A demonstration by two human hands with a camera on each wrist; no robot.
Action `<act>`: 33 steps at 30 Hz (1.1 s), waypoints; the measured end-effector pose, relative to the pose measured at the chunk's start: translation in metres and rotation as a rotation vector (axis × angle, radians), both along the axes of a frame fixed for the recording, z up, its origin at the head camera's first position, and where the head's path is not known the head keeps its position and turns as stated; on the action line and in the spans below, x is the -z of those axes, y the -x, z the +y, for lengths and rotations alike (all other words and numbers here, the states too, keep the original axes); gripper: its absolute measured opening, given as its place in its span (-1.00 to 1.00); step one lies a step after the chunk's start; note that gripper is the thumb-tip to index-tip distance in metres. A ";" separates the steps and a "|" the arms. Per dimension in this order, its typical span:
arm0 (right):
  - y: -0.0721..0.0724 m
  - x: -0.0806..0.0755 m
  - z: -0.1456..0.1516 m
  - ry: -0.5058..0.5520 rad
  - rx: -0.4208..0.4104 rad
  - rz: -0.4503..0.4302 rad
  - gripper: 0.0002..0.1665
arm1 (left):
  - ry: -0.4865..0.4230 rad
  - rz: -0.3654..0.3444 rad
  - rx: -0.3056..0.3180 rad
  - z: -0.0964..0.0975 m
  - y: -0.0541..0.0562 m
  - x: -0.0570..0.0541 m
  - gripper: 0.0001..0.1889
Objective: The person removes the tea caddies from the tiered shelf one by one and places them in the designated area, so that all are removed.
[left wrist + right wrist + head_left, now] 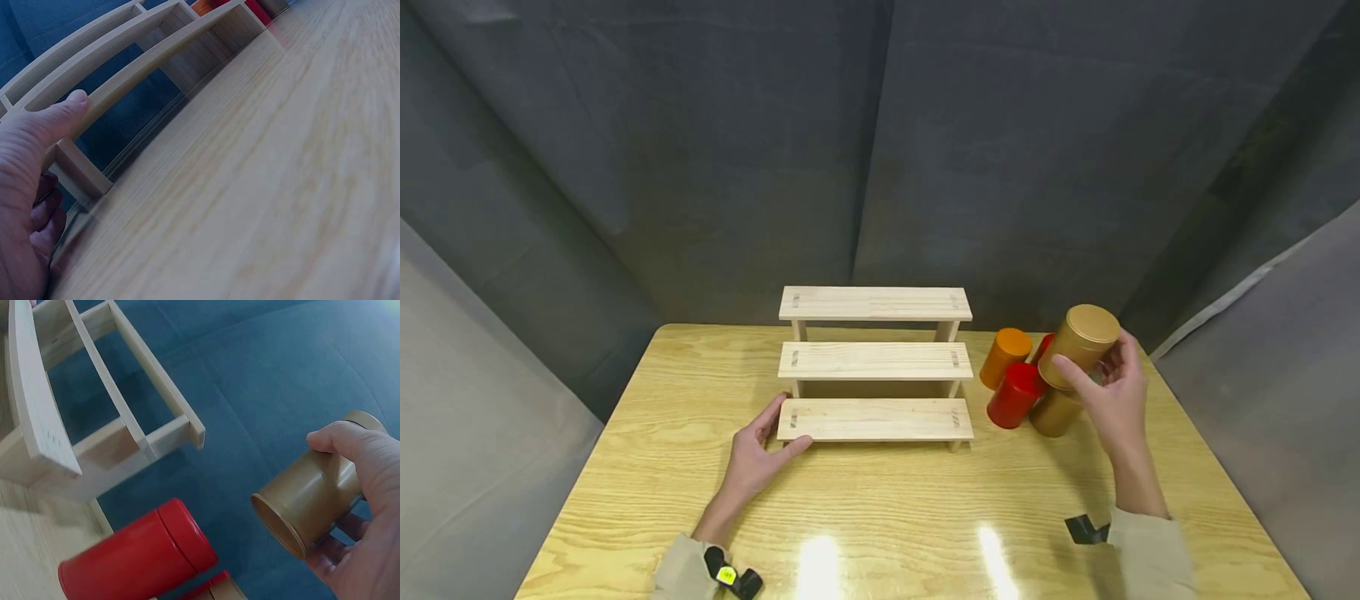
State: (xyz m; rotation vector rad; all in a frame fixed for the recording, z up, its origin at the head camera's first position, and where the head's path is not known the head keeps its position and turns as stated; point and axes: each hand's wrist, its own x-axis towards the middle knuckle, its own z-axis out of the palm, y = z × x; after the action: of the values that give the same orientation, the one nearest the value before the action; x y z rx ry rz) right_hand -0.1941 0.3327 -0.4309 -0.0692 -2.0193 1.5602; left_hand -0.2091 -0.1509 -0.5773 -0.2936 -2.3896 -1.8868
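A pale wooden three-step display stand (876, 419) is on the table. At the left end of its lowest step, my left hand (752, 457) grips it. The left wrist view shows the thumb (69, 111) along the step's edge and the fingers curled beside the leg. On the right, my right hand (1116, 398) holds a gold canister (1081, 340) between thumb and fingers. In the right wrist view this canister (312, 494) is tilted and held up off the table. Below it stand another gold canister (1056, 413), a red canister (1015, 398) and an orange canister (1004, 357).
A second red canister (1043, 345) is mostly hidden behind the held one. The light wood-grain table (880, 508) has glare spots near its front. Dark grey curtains (760, 167) hang behind the table, and lighter cloth (1277, 367) hangs at the sides.
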 end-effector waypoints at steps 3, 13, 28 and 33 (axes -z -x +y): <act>-0.002 0.003 0.008 0.011 0.037 0.008 -0.15 | -0.010 0.001 0.005 0.003 -0.006 -0.011 -0.13; -0.012 0.009 0.034 0.026 0.144 -0.013 -0.14 | -0.008 0.019 0.013 0.002 -0.010 -0.017 -0.16; -0.027 0.020 0.068 0.271 0.174 -0.014 -0.09 | -0.053 0.004 0.028 -0.009 -0.001 0.005 -0.13; -0.029 0.037 0.080 0.275 0.234 -0.116 -0.10 | -0.061 0.001 0.034 -0.010 -0.002 0.004 -0.12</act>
State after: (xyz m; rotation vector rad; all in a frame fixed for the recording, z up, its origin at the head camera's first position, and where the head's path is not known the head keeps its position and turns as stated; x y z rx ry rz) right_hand -0.1648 0.4125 -0.4677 -0.4948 -1.7924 1.7002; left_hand -0.2071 -0.1607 -0.5812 -0.3331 -2.3360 -1.9693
